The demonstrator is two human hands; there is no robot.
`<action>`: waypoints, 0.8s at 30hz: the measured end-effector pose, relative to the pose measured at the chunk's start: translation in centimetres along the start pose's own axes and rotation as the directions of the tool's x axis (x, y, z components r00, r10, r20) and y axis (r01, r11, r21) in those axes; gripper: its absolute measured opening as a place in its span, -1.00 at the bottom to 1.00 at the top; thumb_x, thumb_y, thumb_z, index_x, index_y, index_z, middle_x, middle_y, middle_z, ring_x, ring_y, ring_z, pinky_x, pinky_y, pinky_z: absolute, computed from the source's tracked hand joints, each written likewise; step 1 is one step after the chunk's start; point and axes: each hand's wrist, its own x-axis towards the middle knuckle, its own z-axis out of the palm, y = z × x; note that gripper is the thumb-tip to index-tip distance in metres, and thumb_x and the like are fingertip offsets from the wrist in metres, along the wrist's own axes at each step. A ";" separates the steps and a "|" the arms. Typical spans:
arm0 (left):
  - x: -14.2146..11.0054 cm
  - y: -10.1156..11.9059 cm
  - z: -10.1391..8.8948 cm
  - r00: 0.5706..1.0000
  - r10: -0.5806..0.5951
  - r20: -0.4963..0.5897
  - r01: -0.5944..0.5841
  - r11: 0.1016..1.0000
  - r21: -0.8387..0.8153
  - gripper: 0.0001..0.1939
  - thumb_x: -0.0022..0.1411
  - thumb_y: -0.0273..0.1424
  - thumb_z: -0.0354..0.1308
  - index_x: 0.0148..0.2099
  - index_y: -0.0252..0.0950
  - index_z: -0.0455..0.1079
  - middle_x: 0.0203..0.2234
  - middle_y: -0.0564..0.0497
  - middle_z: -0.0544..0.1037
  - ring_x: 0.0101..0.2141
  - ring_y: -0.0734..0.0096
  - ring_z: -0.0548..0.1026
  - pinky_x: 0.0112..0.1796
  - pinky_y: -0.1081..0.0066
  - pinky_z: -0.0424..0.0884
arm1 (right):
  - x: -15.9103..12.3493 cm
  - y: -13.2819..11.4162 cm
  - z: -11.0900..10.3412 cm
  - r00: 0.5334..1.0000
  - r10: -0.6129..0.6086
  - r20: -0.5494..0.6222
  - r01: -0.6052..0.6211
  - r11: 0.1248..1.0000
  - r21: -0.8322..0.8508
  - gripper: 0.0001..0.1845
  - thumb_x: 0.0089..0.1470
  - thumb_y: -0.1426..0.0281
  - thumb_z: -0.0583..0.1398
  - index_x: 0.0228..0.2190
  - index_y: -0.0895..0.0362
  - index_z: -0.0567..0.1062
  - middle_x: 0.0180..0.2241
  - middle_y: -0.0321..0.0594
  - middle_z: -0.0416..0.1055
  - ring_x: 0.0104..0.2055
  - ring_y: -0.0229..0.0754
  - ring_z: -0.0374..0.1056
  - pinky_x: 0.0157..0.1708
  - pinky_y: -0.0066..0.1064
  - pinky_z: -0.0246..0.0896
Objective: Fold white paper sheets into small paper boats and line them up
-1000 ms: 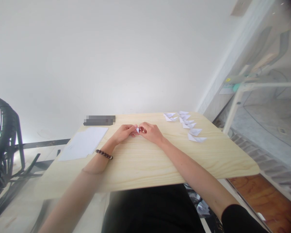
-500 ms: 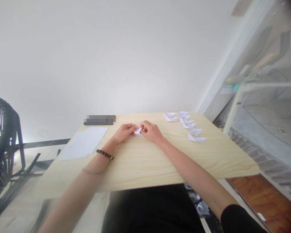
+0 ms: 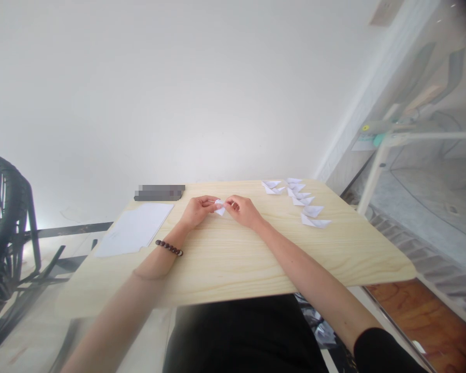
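A small piece of folded white paper [image 3: 219, 208] is held between my two hands above the middle of the table. My left hand [image 3: 199, 211], with a dark bead bracelet on its wrist, pinches the paper's left side. From the right, my right hand [image 3: 242, 210] grips the other side between thumb and fingers. Fingers cover part of the paper, so its full shape is hidden. Several folded white paper boats stand at the far right of the table, the closest being this paper boat [image 3: 316, 217].
White paper sheets [image 3: 135, 228] lie flat at the table's left. Behind them is a dark, blurred-out object [image 3: 158, 194]. The pale wooden table [image 3: 225, 269] meets the wall at the back. A black woven chair [image 3: 11, 223] stands left; a white metal frame [image 3: 376, 171] is on the right.
The fingers of my right hand have shifted slightly on the folded paper, which has turned a little. My left hand keeps its pinch. The paper boats and sheets have not moved.
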 end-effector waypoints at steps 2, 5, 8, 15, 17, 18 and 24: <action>0.0 0.0 0.0 1.000 -0.014 -0.019 0.014 1.000 -0.003 -0.51 -0.17 -0.14 0.21 -0.24 -0.40 0.38 -0.49 -0.06 0.51 -0.47 0.42 0.40 -0.36 0.40 0.32 | 0.0 0.0 0.0 1.000 -0.010 0.001 0.010 1.000 0.000 -0.78 0.00 0.30 0.03 -0.45 0.15 0.40 -0.47 -0.28 0.38 -0.51 -0.36 0.23 -0.44 -0.53 0.10; 0.1 -0.1 0.0 1.000 -0.018 -0.018 0.017 0.998 -0.054 -0.53 -0.15 -0.13 0.19 -0.26 -0.41 0.40 -0.44 -0.09 0.51 -0.42 0.38 0.43 -0.32 0.36 0.34 | 0.1 0.0 0.0 0.999 -0.029 -0.034 0.030 0.999 0.022 -0.76 0.02 0.29 0.01 -0.45 0.16 0.40 -0.47 -0.28 0.37 -0.49 -0.36 0.23 -0.44 -0.53 0.11; 0.3 -0.3 0.0 1.000 0.006 -0.009 -0.006 0.996 -0.091 -0.53 -0.08 -0.12 0.14 -0.23 -0.41 0.41 -0.36 -0.11 0.50 -0.35 0.34 0.42 -0.27 0.32 0.34 | 0.1 0.1 -0.2 0.999 -0.015 -0.051 0.017 0.999 0.043 -0.74 0.03 0.28 0.00 -0.43 0.16 0.40 -0.46 -0.26 0.38 -0.49 -0.36 0.24 -0.44 -0.54 0.12; 0.3 -0.5 -0.3 1.000 0.020 -0.020 -0.019 0.998 0.058 -0.58 -0.06 -0.14 0.12 -0.27 -0.38 0.44 -0.39 -0.07 0.51 -0.44 0.41 0.41 -0.36 0.41 0.34 | 0.2 0.4 0.0 1.000 -0.012 -0.022 0.014 0.994 0.108 -0.76 -0.02 0.27 0.06 -0.43 0.16 0.44 -0.42 -0.24 0.40 -0.48 -0.35 0.26 -0.44 -0.52 0.16; 0.3 -0.4 -0.2 0.999 0.029 -0.035 -0.025 0.995 0.094 -0.59 -0.05 -0.14 0.11 -0.27 -0.37 0.44 -0.40 -0.06 0.51 -0.47 0.43 0.40 -0.39 0.43 0.34 | 0.3 0.6 0.1 1.000 0.009 -0.015 -0.007 0.993 0.121 -0.75 -0.02 0.26 0.06 -0.44 0.15 0.44 -0.44 -0.24 0.41 -0.50 -0.35 0.27 -0.46 -0.52 0.16; 0.2 -0.4 -0.2 0.998 0.034 -0.044 -0.029 0.994 0.105 -0.59 -0.04 -0.14 0.11 -0.27 -0.37 0.44 -0.41 -0.06 0.51 -0.48 0.44 0.40 -0.39 0.44 0.34 | 0.3 0.7 0.2 1.000 0.025 -0.014 -0.023 0.992 0.127 -0.74 -0.02 0.26 0.06 -0.45 0.15 0.45 -0.46 -0.25 0.41 -0.52 -0.36 0.27 -0.47 -0.52 0.16; 0.3 -0.5 0.0 0.996 0.048 -0.077 -0.040 0.993 0.107 -0.59 -0.03 -0.14 0.09 -0.28 -0.38 0.44 -0.44 -0.05 0.51 -0.47 0.43 0.40 -0.40 0.45 0.33 | 0.4 0.9 0.3 0.995 0.088 -0.044 -0.081 0.985 0.150 -0.73 -0.04 0.23 0.08 -0.49 0.17 0.45 -0.57 -0.28 0.39 -0.59 -0.36 0.25 -0.52 -0.53 0.15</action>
